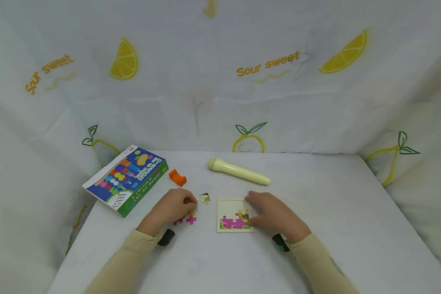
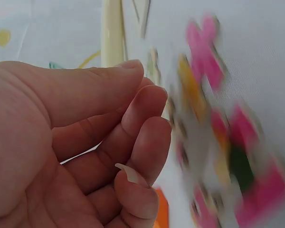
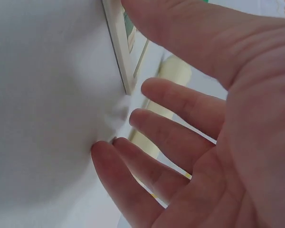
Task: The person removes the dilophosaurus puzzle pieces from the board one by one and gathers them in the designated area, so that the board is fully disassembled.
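Observation:
My left hand (image 1: 173,207) hovers over several loose jigsaw pieces (image 1: 191,219), its thumb and fingers curled together. In the left wrist view nothing shows between the fingertips, and the pink, yellow and green pieces (image 2: 204,52) lie past them, blurred. Another jigsaw piece (image 1: 205,198) sits between this hand and the puzzle tray (image 1: 218,214). Pink and yellow pieces (image 1: 233,223) fill the tray's lower part; its upper part is bare. At the tray's right side is my right hand (image 1: 273,210), thumb by the rim and fingers spread, fairly straight, near the upper right corner.
Behind the tray lies a pale yellow tube-shaped thing (image 1: 240,171) with a rounded end. An orange curved block (image 1: 178,178) rests beside a blue and green toy box (image 1: 128,179) at the left. A printed white curtain (image 1: 191,81) hangs along the table's back edge.

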Tool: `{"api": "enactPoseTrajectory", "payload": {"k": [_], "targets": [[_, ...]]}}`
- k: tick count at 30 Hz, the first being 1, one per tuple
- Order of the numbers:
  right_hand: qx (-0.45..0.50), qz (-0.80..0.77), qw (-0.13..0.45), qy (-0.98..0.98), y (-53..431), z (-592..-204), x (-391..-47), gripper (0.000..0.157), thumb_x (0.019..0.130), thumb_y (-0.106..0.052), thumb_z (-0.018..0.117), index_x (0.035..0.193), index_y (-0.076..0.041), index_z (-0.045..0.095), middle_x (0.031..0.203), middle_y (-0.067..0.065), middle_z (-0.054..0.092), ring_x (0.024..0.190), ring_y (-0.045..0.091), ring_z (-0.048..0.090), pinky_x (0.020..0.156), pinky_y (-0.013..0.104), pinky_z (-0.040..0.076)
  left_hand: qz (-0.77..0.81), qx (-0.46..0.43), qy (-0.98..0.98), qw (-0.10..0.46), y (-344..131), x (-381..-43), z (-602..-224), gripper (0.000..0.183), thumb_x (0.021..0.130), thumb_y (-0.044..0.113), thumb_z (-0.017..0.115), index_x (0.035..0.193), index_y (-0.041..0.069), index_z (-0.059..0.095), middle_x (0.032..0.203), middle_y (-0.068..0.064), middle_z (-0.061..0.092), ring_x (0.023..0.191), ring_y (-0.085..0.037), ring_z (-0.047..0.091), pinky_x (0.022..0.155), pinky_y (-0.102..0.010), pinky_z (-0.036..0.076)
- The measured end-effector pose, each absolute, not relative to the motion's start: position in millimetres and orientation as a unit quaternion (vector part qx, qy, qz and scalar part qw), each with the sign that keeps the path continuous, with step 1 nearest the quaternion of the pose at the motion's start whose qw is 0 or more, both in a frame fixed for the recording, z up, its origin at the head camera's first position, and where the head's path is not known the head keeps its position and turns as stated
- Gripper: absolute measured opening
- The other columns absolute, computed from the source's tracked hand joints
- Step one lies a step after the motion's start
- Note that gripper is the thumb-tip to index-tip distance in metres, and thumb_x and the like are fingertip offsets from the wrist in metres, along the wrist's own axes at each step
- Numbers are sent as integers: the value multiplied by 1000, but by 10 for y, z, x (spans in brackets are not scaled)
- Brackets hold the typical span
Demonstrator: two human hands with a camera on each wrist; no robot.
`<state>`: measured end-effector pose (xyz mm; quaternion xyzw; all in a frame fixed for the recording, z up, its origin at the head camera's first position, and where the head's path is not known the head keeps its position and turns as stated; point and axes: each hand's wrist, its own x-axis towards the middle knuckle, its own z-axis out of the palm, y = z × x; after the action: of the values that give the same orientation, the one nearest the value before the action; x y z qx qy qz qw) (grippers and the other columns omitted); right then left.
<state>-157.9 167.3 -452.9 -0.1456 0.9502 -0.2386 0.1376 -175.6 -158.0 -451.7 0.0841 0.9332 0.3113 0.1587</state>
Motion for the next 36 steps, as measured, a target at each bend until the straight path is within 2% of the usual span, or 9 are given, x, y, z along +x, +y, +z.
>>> {"api": "enactPoseTrajectory", "payload": {"k": [2,7,9,13,20,28,31,36], "targets": [[-147,-242,144,948,1690,-4540,-1587,74,85,-28,94,149,-7,64,163,10,55,154,36,49,125,55,41,303,103,934,159,-1417,-1750,-4518,5,102,21,76,101,17,79,87,4,70,73,-16,61,70,-30,53],[-145,-241,150,948,1739,-4551,-1601,79,84,-32,95,151,-6,62,164,11,55,155,35,48,125,55,41,287,184,925,165,-853,-1818,-4489,6,101,23,77,102,18,79,91,7,71,79,-13,61,76,-31,53],[-148,-244,147,947,1754,-4556,-1610,79,84,-31,95,151,-5,62,163,11,55,154,35,49,125,54,41,274,211,923,169,-655,-1859,-4503,8,98,23,78,103,17,79,89,9,70,81,-11,61,79,-30,52],[-168,-253,135,943,1762,-4566,-1619,78,83,-28,95,149,-4,63,161,14,57,151,37,52,123,55,43,240,229,928,170,-399,-1901,-4514,15,91,22,84,103,16,79,84,11,69,78,-8,61,75,-28,52],[-170,-251,133,944,1740,-4570,-1607,73,84,-24,94,147,-2,64,161,15,56,151,38,52,123,55,43,229,222,931,178,-308,-1877,-4526,21,86,28,90,100,15,79,94,8,71,81,-9,60,70,-28,51],[-178,-238,134,945,1717,-4554,-1594,74,83,-25,95,146,-2,65,162,16,55,151,39,51,123,55,43,236,223,930,173,-318,-1855,-4570,23,85,30,91,99,15,80,100,5,74,83,-8,60,77,-27,53],[-178,-232,133,947,1720,-4558,-1593,74,83,-26,95,147,-2,65,163,16,55,151,39,51,123,55,43,235,224,930,171,-308,-1849,-4572,22,86,31,91,97,15,80,98,6,73,82,-7,60,78,-27,54],[-182,-231,128,947,1721,-4553,-1595,76,82,-27,96,146,0,65,162,17,55,150,39,51,123,55,43,233,224,932,167,-294,-1838,-4561,18,88,30,90,91,17,79,88,7,68,77,-6,58,71,-26,51]]}}
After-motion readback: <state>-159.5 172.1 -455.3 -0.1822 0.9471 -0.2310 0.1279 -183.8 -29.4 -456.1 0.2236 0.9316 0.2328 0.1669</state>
